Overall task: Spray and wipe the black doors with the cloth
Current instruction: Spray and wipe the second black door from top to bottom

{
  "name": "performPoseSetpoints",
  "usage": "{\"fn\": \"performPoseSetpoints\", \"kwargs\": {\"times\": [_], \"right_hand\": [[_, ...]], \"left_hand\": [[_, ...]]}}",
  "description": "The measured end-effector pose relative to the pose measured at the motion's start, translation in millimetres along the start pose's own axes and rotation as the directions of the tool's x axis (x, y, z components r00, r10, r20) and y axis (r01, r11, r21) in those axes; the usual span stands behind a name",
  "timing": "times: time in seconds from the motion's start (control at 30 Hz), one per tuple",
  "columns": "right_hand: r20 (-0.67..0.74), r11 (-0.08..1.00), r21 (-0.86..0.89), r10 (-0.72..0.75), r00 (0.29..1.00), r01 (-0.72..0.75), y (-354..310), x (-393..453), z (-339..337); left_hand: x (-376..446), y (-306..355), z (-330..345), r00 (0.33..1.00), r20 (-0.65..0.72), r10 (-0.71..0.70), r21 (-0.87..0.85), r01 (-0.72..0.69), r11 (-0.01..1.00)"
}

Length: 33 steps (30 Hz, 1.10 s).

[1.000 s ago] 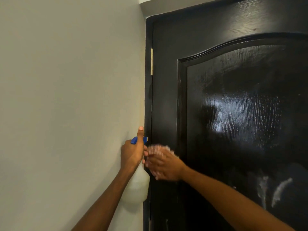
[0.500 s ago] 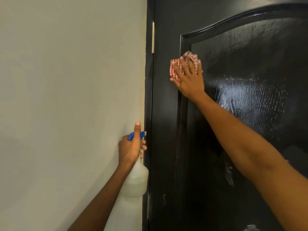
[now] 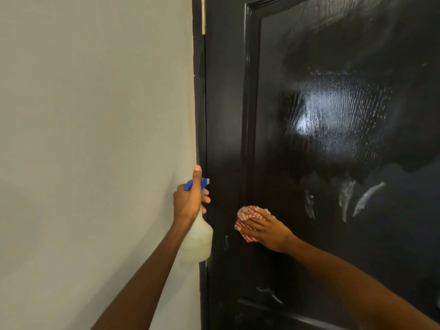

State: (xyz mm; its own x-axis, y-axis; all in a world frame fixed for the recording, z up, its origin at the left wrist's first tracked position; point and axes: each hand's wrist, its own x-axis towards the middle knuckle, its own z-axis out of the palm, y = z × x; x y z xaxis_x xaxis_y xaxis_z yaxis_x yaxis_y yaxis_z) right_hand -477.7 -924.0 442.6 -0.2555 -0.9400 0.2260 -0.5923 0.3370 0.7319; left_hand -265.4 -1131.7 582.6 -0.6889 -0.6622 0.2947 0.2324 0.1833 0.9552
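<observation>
Hands: two bare hands are seen, apart from each other, one at each side of the door edge.
Left hand (image 3: 189, 201): it is closed around the neck of the spray bottle (image 3: 197, 239); the thumb is held straight up along the blue head.
Right hand (image 3: 266, 231): it is laid flat on the cloth (image 3: 247, 213), and the cloth is pressed against the door (image 3: 223, 115) with the fingers spread, pointing to the left.
Cloth: soft, crumpled fabric with a red and white check pattern is bunched under the fingers; it lies on the left moulding of the raised panel, at about the same height as the bottle.
Spray bottle: a translucent whitish plastic body, rounded and wider at the bottom, is topped by a blue trigger head; the long axis is almost upright, and the nozzle is pointed to the right, toward the door.
Door: black, glossy painted wood with a fine grain texture is seen; its long axis is vertical. A wet shine and pale smears are visible on the panel.
Hinge (image 3: 203, 15): a narrow brass strip is seen at the top of the door edge.
Wall (image 3: 95, 139): a plain, matte, pale surface is seen at the left.
</observation>
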Motion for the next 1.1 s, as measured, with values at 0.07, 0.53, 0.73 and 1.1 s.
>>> {"fn": "performPoseSetpoints", "kwargs": {"times": [0.07,0.53,0.73,1.1], "right_hand": [[0.062,0.995,-0.071,-0.062,0.996,0.067,8,-5,-6],[-0.208,0.836,0.269,0.535,0.819,-0.477,100,55,-108],[-0.196,0.876,0.281,0.453,0.87,-0.393,75,80,-97],[-0.094,0.978,0.128,0.176,0.98,-0.164,-43,95,-3]], "left_hand": [[-5,-5,1,0.999,0.021,-0.028,-0.012,0.028,1.0],[-20,-61,5,0.964,-0.06,-0.257,-0.021,0.257,0.966],[-38,-92,0,0.962,-0.003,-0.274,0.028,0.274,0.961],[-69,-161,-2,0.957,-0.161,-0.243,0.002,0.246,0.969]]}}
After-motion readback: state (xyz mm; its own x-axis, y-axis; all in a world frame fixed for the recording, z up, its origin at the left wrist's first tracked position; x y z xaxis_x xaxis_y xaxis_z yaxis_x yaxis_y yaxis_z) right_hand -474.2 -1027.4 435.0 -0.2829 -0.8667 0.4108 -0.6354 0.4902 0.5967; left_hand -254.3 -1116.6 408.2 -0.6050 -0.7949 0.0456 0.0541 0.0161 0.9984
